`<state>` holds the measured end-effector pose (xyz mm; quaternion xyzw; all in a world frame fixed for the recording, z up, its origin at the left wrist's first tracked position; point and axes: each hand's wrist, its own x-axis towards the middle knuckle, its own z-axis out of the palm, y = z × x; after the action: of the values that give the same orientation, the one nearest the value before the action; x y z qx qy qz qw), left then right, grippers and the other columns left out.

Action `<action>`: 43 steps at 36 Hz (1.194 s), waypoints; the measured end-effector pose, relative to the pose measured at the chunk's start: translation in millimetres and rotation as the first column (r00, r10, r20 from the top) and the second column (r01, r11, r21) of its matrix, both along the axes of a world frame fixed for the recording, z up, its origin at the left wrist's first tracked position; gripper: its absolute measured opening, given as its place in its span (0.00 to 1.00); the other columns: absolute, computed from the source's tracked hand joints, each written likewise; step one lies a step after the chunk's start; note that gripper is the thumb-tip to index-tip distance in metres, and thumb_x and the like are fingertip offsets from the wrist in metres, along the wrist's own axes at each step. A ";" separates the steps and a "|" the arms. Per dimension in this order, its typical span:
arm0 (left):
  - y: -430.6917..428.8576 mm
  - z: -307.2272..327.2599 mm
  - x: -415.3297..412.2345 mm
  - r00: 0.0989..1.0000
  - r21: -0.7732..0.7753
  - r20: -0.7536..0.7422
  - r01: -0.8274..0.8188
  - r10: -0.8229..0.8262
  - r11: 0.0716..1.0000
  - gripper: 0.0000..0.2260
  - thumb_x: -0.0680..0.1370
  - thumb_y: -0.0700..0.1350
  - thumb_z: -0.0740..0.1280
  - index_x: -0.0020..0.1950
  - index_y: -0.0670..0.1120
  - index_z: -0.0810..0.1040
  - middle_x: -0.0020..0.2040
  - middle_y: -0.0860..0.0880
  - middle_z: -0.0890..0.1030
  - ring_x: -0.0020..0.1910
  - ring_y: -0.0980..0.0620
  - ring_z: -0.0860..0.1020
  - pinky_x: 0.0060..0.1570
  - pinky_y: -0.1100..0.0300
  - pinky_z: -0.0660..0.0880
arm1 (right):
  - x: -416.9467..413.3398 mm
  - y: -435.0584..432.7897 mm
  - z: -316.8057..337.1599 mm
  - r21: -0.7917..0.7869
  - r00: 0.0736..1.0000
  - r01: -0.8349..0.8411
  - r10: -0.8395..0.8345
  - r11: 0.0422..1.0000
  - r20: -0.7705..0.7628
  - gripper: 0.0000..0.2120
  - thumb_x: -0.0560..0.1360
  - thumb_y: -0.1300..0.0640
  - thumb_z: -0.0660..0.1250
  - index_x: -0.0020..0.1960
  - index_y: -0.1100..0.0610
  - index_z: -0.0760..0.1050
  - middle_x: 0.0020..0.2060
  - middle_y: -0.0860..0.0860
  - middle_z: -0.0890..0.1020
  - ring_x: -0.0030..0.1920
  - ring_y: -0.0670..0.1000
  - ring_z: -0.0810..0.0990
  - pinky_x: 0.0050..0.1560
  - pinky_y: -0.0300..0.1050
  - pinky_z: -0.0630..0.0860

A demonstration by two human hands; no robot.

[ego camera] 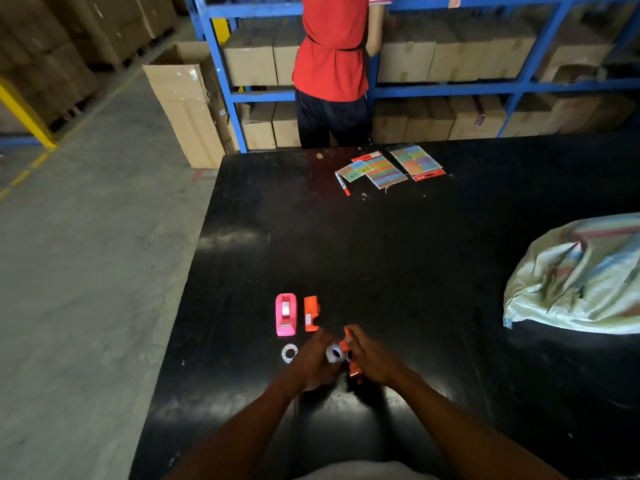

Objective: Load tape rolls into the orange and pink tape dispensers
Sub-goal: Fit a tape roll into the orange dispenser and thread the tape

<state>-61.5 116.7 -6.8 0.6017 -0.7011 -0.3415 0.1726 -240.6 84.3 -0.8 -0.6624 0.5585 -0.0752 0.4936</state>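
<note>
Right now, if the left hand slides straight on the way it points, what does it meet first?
Probably the orange dispenser part lying flat just beyond the left hand, which holds a white tape roll. The pink dispenser sits further left, likely off that line.

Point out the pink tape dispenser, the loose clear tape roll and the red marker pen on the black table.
Pink plastic tape dispenser (pixel 286 314): head view, middle of its top.
Loose clear tape roll (pixel 289 353): head view, on its ring, lying flat.
Red marker pen (pixel 342 183): head view, mid-barrel.
</note>
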 end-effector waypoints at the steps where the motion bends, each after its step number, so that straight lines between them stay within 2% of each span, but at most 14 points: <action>1: -0.8 4.0 1.2 0.999 0.001 -0.037 0.003 -0.003 1.000 0.20 0.74 0.46 0.73 0.63 0.44 0.75 0.56 0.50 0.75 0.54 0.55 0.75 0.51 0.69 0.69 | 0.7 1.3 0.5 0.004 1.000 -0.006 0.006 1.000 0.026 0.19 0.83 0.39 0.49 0.70 0.44 0.65 0.60 0.49 0.80 0.57 0.50 0.81 0.61 0.48 0.75; 4: -2.3 14.8 8.1 0.987 0.055 -0.159 0.004 0.005 0.998 0.24 0.72 0.46 0.75 0.66 0.46 0.73 0.60 0.52 0.78 0.56 0.58 0.79 0.53 0.70 0.76 | 4.1 3.4 -1.9 -0.014 0.996 0.003 -0.001 1.000 0.090 0.16 0.82 0.37 0.50 0.64 0.39 0.67 0.55 0.48 0.83 0.51 0.47 0.84 0.58 0.52 0.79; 7: -5.5 27.2 14.2 0.961 0.124 -0.269 -0.029 0.062 0.992 0.26 0.72 0.43 0.76 0.66 0.47 0.71 0.58 0.50 0.80 0.52 0.62 0.81 0.50 0.66 0.80 | 9.0 4.6 -0.5 -0.041 0.993 0.017 -0.012 0.999 0.121 0.15 0.82 0.39 0.50 0.65 0.39 0.67 0.56 0.49 0.82 0.53 0.47 0.83 0.60 0.52 0.78; 12: -10.7 41.4 22.2 0.913 0.171 -0.381 -0.086 0.147 0.982 0.27 0.70 0.40 0.77 0.65 0.46 0.69 0.52 0.51 0.82 0.50 0.58 0.82 0.49 0.63 0.80 | 16.5 9.2 15.2 -0.076 0.981 0.081 -0.066 0.994 0.180 0.13 0.85 0.45 0.50 0.64 0.44 0.69 0.48 0.47 0.82 0.43 0.40 0.83 0.45 0.35 0.77; 15: -11.5 46.5 22.5 0.887 0.207 -0.428 -0.094 0.176 0.974 0.27 0.71 0.39 0.77 0.65 0.45 0.68 0.53 0.49 0.83 0.55 0.51 0.82 0.55 0.57 0.81 | 20.7 9.7 18.3 -0.082 0.953 0.148 -0.120 0.986 0.278 0.12 0.85 0.48 0.51 0.62 0.45 0.71 0.48 0.45 0.82 0.45 0.38 0.82 0.43 0.33 0.76; 18: -13.3 48.6 21.9 0.828 0.286 -0.502 -0.114 0.250 0.952 0.25 0.73 0.33 0.74 0.65 0.42 0.67 0.54 0.46 0.82 0.51 0.56 0.84 0.51 0.62 0.81 | 23.3 9.4 21.5 -0.079 0.930 0.191 -0.155 0.978 0.332 0.14 0.85 0.49 0.50 0.65 0.48 0.71 0.49 0.46 0.82 0.46 0.38 0.82 0.44 0.31 0.75; 21: -13.9 54.9 18.2 0.768 0.335 -0.564 -0.123 0.303 0.934 0.22 0.75 0.31 0.71 0.65 0.38 0.67 0.57 0.39 0.81 0.47 0.59 0.85 0.44 0.67 0.80 | 27.7 9.1 22.1 -0.065 0.908 0.212 -0.172 0.975 0.382 0.14 0.85 0.48 0.51 0.65 0.47 0.71 0.51 0.46 0.84 0.51 0.42 0.84 0.49 0.34 0.78; 25: -19.0 51.9 16.0 0.722 0.336 -0.600 -0.163 0.344 0.928 0.22 0.75 0.30 0.71 0.66 0.34 0.67 0.62 0.32 0.79 0.51 0.49 0.84 0.46 0.64 0.81 | 30.6 6.9 20.4 -0.044 0.897 0.224 -0.188 0.974 0.400 0.22 0.77 0.33 0.54 0.64 0.42 0.71 0.54 0.46 0.83 0.53 0.45 0.84 0.55 0.44 0.80; 27: -20.2 52.4 16.4 0.707 0.357 -0.608 -0.163 0.361 0.920 0.22 0.74 0.31 0.71 0.65 0.35 0.67 0.61 0.33 0.80 0.54 0.47 0.83 0.47 0.62 0.82 | 30.8 5.9 21.2 -0.042 0.903 0.218 -0.185 0.975 0.388 0.16 0.81 0.39 0.53 0.64 0.42 0.71 0.54 0.46 0.83 0.53 0.44 0.83 0.55 0.44 0.80; 30: -23.9 52.3 16.0 0.674 0.389 -0.614 -0.193 0.410 0.901 0.19 0.75 0.34 0.71 0.63 0.38 0.70 0.54 0.41 0.83 0.48 0.54 0.85 0.44 0.65 0.81 | 29.9 -0.1 18.9 -0.025 0.907 0.230 -0.205 0.973 0.367 0.15 0.84 0.46 0.52 0.67 0.46 0.70 0.54 0.47 0.82 0.53 0.45 0.83 0.56 0.46 0.81; 33: -33.5 46.1 18.3 0.686 0.371 -0.527 -0.346 0.502 0.862 0.10 0.78 0.43 0.70 0.56 0.40 0.76 0.49 0.43 0.84 0.46 0.51 0.83 0.41 0.68 0.79 | 28.0 -9.1 8.6 -0.027 0.915 0.267 -0.245 0.963 0.319 0.16 0.84 0.45 0.52 0.68 0.46 0.69 0.58 0.50 0.80 0.55 0.47 0.81 0.59 0.50 0.79; 36: -48.5 30.6 28.6 0.804 0.190 -0.263 -0.499 0.533 0.846 0.06 0.78 0.44 0.69 0.51 0.43 0.78 0.46 0.45 0.83 0.48 0.46 0.82 0.44 0.64 0.76 | 22.2 -18.1 1.3 -0.019 0.920 0.295 -0.278 0.955 0.276 0.15 0.85 0.45 0.51 0.67 0.42 0.69 0.56 0.50 0.81 0.52 0.48 0.82 0.54 0.47 0.80; 40: -69.7 18.0 37.1 0.895 0.102 0.113 -0.441 0.430 0.892 0.14 0.79 0.45 0.65 0.62 0.40 0.75 0.57 0.41 0.82 0.57 0.41 0.80 0.56 0.51 0.75 | 16.1 -28.5 3.8 -0.025 0.922 0.300 -0.283 0.954 0.265 0.15 0.85 0.47 0.51 0.69 0.44 0.69 0.55 0.48 0.81 0.50 0.42 0.82 0.47 0.36 0.75; 43: -86.1 12.4 27.9 0.916 0.117 0.258 -0.345 0.307 0.931 0.17 0.79 0.46 0.65 0.65 0.40 0.73 0.61 0.39 0.80 0.60 0.40 0.78 0.57 0.51 0.73 | 14.0 -36.4 0.2 -0.019 0.910 0.314 -0.295 0.949 0.292 0.14 0.85 0.49 0.51 0.66 0.44 0.71 0.52 0.49 0.82 0.46 0.43 0.83 0.46 0.38 0.80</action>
<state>-33.6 30.6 5.6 0.7583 -0.5765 -0.2892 0.0943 -226.6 47.9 -0.7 -0.5650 0.5752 -0.2643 0.5292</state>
